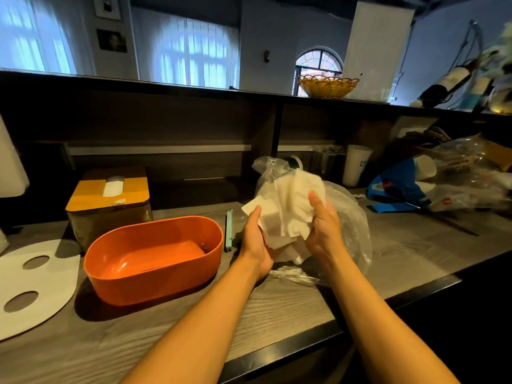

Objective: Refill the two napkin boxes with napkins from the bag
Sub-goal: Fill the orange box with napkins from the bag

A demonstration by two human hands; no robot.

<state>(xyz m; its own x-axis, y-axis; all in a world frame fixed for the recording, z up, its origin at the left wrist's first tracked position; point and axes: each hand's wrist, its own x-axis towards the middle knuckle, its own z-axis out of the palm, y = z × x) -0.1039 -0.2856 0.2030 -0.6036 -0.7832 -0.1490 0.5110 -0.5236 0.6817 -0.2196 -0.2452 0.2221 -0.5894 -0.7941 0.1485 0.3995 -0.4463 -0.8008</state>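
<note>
Both hands, left hand (256,239) and right hand (322,225), clutch one wad of napkins (288,206) over the bag (352,217). Two boxes: orange box (155,259) open, yellow box (109,200) lidded.

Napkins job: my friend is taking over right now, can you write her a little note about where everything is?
Left hand and right hand both grip one bunch of napkins, held just above the open bag.
Orange box sits left of the hands, lid off, nothing in it. Its white lid lies at far left.
Yellow-lidded box stands behind it, closed, a napkin poking out of the slot.
Done: napkins pulled out. Left: put them in the orange box, close it.
</note>
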